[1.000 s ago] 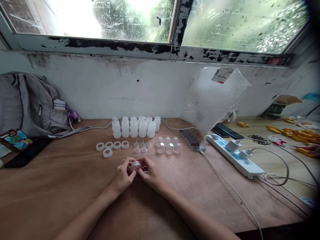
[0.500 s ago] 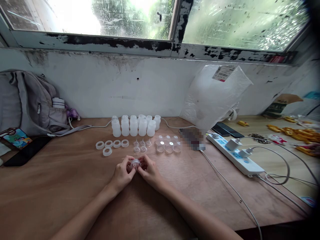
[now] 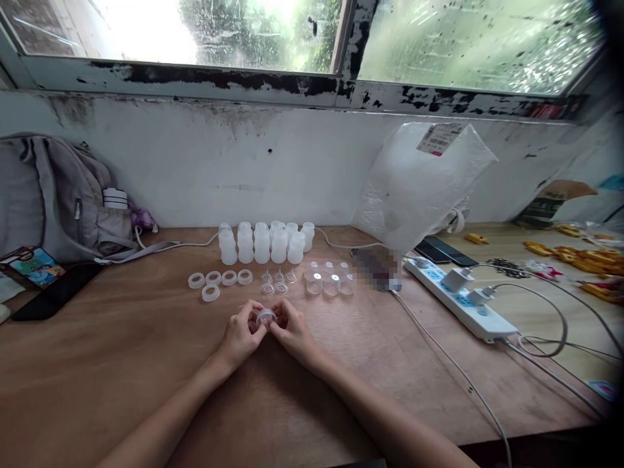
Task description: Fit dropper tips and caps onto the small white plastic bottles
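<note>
My left hand (image 3: 242,331) and my right hand (image 3: 291,329) meet low over the table, fingers closed around a translucent bottle collar ring (image 3: 266,316). Clear material, apparently a silicone nipple, shows in the ring, partly hidden by my thumbs. Beyond my hands lie several loose collar rings (image 3: 210,293) on the left. Several clear bottle nipples (image 3: 279,288) sit in the middle, and a group of clear domed caps (image 3: 331,286) stands to the right. Behind these, several frosted white baby bottles (image 3: 246,244) are upright in rows.
A grey backpack (image 3: 43,195) and a dark phone-like slab (image 3: 53,292) lie at left. At right are a white power strip (image 3: 463,302) with plugs and cables, two dark phones (image 3: 443,252) and a clear plastic bag (image 3: 414,188) against the wall. Yellow items (image 3: 570,255) lie farther right.
The fingers have shifted slightly around the collar ring, which both hands still hold in about the same place. The whole view has tilted a little.
</note>
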A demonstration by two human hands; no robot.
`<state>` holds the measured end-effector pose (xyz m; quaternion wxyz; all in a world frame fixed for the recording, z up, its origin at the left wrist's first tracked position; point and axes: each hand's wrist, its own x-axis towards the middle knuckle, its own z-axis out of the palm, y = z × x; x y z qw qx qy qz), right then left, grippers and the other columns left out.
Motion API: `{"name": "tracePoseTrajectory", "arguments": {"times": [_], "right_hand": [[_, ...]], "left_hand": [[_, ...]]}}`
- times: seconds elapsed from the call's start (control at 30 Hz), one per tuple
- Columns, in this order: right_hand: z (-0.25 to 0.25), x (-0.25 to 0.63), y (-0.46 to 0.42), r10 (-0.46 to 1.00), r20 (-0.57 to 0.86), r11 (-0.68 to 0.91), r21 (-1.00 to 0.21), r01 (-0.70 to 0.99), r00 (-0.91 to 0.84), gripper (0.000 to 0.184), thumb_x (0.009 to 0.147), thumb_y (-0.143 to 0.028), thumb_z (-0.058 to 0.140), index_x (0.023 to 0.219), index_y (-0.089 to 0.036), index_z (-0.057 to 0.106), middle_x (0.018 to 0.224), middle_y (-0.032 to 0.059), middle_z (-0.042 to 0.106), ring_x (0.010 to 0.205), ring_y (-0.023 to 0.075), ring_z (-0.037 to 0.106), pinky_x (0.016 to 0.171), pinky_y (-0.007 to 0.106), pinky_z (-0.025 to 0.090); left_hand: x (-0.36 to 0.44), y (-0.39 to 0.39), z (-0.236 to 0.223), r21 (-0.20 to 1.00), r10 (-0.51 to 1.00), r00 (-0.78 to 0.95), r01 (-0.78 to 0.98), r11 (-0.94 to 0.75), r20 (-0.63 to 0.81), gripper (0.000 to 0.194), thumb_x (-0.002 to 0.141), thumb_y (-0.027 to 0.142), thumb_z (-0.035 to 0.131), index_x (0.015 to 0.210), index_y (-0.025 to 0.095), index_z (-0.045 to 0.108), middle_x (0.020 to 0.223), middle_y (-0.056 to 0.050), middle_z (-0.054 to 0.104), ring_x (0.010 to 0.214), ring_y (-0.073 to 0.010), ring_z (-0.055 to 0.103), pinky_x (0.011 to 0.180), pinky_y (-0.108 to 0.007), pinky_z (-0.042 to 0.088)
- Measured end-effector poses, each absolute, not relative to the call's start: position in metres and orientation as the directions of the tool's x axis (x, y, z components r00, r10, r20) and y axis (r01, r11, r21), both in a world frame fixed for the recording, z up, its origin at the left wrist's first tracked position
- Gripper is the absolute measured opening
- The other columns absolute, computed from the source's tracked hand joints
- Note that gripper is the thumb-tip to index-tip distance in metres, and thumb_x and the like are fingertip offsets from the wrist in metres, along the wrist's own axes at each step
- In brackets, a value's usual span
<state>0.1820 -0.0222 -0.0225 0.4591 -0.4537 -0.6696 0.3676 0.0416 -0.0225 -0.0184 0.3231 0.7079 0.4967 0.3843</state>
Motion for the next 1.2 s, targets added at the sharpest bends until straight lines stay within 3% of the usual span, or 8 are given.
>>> {"name": "tracePoseTrajectory", "arguments": {"times": [0.37,0.53,1.2], "right_hand": [[-0.024,0.185,-0.018,0.951,0.259,0.297,-0.914,0.275,-0.166,0.007,0.072,-0.022,0.05,0.079,-0.019,0.05,0.066,-0.0017,0.055,0.054,0.0095,0.05,0.049,0.02,0.039],[-0.024,0.185,-0.02,0.952,0.271,0.302,-0.908,0.292,-0.14,0.01,0.075,-0.028,0.05,0.074,-0.018,0.051,0.062,-0.0013,0.053,0.052,0.0099,0.049,0.048,0.02,0.039],[-0.019,0.181,-0.025,0.948,0.291,0.315,-0.91,0.271,-0.126,0.012,0.076,-0.028,0.048,0.072,-0.017,0.049,0.064,-0.0017,0.051,0.054,0.0092,0.045,0.049,0.02,0.037]], "left_hand": [[0.043,-0.021,-0.016,0.923,0.966,0.218,0.325,-0.206,0.139,0.018,0.073,0.027,0.05,0.089,0.018,0.047,0.069,-0.001,0.061,0.051,-0.0104,0.054,0.044,-0.018,0.041],[0.043,-0.026,-0.009,0.939,0.97,0.209,0.288,-0.185,0.127,0.019,0.079,0.036,0.043,0.084,0.018,0.048,0.063,0.001,0.058,0.04,-0.008,0.048,0.037,-0.018,0.038],[0.045,-0.028,-0.011,0.887,0.954,0.231,0.375,-0.27,0.192,0.01,0.081,0.029,0.041,0.078,0.019,0.042,0.06,0.004,0.055,0.047,-0.0093,0.051,0.045,-0.018,0.036]]}}
